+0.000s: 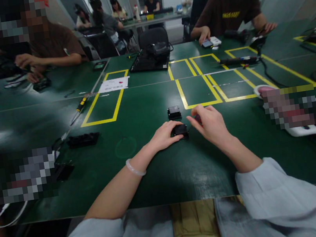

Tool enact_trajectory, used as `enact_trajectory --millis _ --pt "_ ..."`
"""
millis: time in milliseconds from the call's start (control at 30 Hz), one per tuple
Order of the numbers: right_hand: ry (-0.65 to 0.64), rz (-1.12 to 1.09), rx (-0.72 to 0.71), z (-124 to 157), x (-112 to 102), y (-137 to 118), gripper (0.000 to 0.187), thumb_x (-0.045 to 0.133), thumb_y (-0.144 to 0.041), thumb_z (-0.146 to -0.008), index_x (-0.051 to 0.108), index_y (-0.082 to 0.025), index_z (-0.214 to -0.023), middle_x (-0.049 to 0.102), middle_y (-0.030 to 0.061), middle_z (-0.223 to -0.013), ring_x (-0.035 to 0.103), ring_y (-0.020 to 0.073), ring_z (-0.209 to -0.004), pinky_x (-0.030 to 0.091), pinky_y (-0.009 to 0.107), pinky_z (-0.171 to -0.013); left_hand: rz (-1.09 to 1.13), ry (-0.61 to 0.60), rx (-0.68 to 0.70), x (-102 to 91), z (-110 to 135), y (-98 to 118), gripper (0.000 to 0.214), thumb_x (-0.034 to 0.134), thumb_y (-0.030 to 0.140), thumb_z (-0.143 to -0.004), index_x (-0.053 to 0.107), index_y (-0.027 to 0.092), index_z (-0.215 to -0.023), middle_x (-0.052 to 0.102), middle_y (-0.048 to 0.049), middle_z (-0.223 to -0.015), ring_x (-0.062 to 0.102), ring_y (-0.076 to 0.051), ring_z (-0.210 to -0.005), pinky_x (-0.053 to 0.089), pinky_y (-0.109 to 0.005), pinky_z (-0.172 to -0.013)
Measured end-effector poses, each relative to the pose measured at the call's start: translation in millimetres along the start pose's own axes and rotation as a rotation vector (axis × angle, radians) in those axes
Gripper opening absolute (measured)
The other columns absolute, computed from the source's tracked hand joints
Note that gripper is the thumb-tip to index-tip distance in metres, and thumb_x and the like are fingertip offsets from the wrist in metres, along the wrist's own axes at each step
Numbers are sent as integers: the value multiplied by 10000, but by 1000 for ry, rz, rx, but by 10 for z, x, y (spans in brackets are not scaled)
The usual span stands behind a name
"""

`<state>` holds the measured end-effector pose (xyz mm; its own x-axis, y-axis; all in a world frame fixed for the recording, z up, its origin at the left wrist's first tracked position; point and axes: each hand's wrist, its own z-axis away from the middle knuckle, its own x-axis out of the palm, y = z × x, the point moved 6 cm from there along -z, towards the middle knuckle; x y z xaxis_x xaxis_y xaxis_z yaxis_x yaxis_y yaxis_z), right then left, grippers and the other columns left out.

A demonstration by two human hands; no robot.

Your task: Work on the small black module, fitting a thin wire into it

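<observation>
Dim light casts soft glare on the tabletop [196, 174]; edges blur.

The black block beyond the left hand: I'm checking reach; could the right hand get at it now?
Probably yes: the black block sits just left of the right hand, with bare green tabletop between, though that hand may hold something.
</observation>
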<state>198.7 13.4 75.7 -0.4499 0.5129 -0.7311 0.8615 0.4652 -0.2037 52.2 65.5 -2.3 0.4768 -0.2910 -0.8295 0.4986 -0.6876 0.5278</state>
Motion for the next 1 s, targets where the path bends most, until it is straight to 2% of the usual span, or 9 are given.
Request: enact_trajectory --millis 233,367,633,1000 --pt "-12 20 -8 -13 3 -20 65 446 -231 -909 505 -206 -900 583 -3 -669 514 160 -605 377 292 -692 14 12 5 -18 0 13 402 624 381 -855 536 241 -1221 613 -51 -1146 564 -245 -1036 449 -374 -896" --pt "-17 4 -13 -9 10 -21 92 434 -213 -890 504 -201 -949 597 5 -693 519 167 -608 389 307 -714 21 13 1 -11 0 5 402 622 375 -853 534 250 -1226 610 -50 -1154 561 -245 -1045 447 -382 -908" --pt "-4 -11 -9 -1 -2 -13 155 486 -363 -929 509 -210 -921 597 5 -685 539 174 -650 380 288 -688 6 13 0 -16 -1 12 417 621 379 -858 526 247 -1243 613 -51 -1134 562 -242 -1024 449 -374 -885" --pt "-31 -15 -13 -8 25 -9 83 441 -218 -887 504 -206 -939 613 8 -718 533 167 -628 378 304 -719 11 3 -4 -15 -5 28 399 609 379 -859 529 245 -1226 610 -53 -1152 561 -249 -1046 446 -386 -910"
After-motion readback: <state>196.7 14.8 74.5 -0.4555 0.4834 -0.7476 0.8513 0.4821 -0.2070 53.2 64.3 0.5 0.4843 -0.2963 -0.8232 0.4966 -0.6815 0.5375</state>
